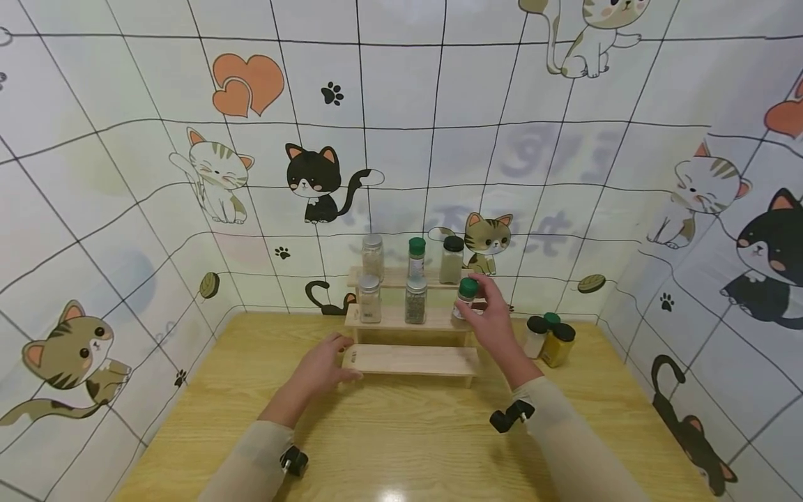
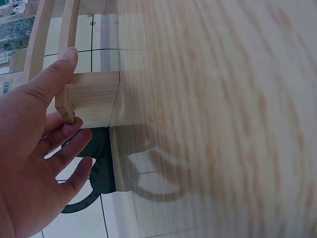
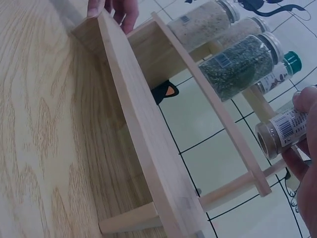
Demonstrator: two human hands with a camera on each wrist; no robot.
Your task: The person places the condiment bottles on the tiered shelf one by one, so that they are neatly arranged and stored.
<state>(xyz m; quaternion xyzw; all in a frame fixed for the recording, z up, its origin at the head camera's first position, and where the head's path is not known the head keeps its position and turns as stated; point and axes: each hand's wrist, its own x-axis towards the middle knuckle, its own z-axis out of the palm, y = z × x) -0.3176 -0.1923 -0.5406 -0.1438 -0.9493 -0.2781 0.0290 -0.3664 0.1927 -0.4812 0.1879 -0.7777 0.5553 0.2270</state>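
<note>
My right hand (image 1: 495, 331) grips a small spice jar (image 1: 467, 288) with a green lid at the right end of the middle step of a three-step wooden rack (image 1: 410, 360). In the right wrist view that spice jar (image 3: 287, 130) is tilted, its glass base apart from the shelf board. My left hand (image 1: 321, 368) holds the left end of the lowest step; in the left wrist view the thumb lies on the board (image 2: 63, 101) with fingers beneath. Two silver-lidded jars, one pale (image 1: 369, 300) and one of dark herbs (image 1: 415, 301), stand on the middle step.
On the top step stand a pale jar (image 1: 373, 258), a green-lidded jar (image 1: 417, 258) and a black-lidded jar (image 1: 452, 261). Right of the rack, a white jar (image 1: 535, 338), a yellow jar (image 1: 557, 346) and a green-lidded one (image 1: 551, 318) stand on the wooden table (image 1: 389, 439).
</note>
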